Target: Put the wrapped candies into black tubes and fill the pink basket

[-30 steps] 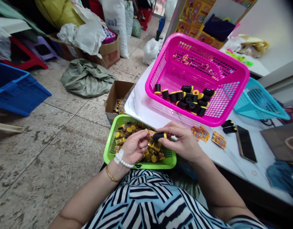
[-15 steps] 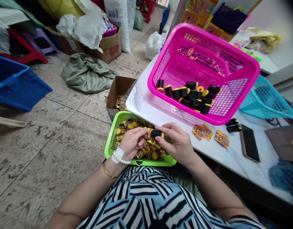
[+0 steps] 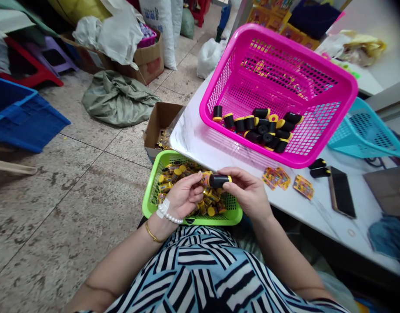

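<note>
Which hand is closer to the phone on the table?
Right. The right hand holds a black tube left of the phone; the left hand is farther left, over the green basket.

Black yellow-capped tube (image 3: pixel 218 180) lies level above green basket (image 3: pixel 151 204).

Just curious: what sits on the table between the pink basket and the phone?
Two small black tubes lie there, between the pink basket and the phone, in the head view.

Floor (image 3: pixel 56 208): speckled tile, stained. Marble-look table (image 3: pixel 190 134) rt. Blue crate (image 3: pixel 24 121), red stool (image 3: pixel 33 79) far lt.
</note>
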Tool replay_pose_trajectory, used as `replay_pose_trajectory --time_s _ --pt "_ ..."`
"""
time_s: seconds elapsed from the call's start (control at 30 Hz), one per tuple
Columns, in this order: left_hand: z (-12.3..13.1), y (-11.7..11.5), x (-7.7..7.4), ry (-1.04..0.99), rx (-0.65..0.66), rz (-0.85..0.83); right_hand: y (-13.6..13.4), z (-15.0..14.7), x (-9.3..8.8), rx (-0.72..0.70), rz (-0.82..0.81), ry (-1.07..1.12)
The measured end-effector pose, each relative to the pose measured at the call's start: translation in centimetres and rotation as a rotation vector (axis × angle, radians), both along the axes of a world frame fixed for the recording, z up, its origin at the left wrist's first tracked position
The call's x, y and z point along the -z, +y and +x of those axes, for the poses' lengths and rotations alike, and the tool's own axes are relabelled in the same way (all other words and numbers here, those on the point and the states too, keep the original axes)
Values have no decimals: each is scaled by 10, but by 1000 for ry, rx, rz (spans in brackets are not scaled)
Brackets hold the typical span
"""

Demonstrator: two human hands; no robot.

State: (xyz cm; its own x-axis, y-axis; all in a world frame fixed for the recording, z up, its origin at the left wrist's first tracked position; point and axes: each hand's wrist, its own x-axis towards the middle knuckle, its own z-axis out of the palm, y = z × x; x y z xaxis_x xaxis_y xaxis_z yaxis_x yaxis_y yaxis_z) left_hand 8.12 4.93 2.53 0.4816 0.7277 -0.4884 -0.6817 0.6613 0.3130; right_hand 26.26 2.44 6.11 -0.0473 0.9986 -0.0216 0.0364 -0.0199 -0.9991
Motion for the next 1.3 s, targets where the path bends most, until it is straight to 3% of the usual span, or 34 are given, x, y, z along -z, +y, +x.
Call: replay_pose_trajectory --time_s 0.13,0.37,0.53,0.63,0.7,0.87,1.03,1.17,1.3 --pt "2 -2 0 -19 21 -19 0 -3 -4 23 -15 -148" --pt "4 -6 0 123 17 48 -2 -4 -10 -90 182 -603" --pt "-4 -15 -4 260 58 180 -5 -3 -4 -10 184 -509" --pt "-10 -21 -3 386 -5 244 -10 -1 2 96 230 -428" --pt "-13 -23 -3 466 -42 323 -14 -1 4 88 256 -397" --pt "-16 -22 -7 417 165 498 -21 -4 7 -38 333 -393" --pt "-13 -20 -4 435 182 470 -27 -13 18 -33 488 -369" --pt "-8 -24 2 398 151 418 -30 -20 33 7 592 -500" --pt "-8 -25 7 339 177 332 -33 -17 36 -48 545 -586"
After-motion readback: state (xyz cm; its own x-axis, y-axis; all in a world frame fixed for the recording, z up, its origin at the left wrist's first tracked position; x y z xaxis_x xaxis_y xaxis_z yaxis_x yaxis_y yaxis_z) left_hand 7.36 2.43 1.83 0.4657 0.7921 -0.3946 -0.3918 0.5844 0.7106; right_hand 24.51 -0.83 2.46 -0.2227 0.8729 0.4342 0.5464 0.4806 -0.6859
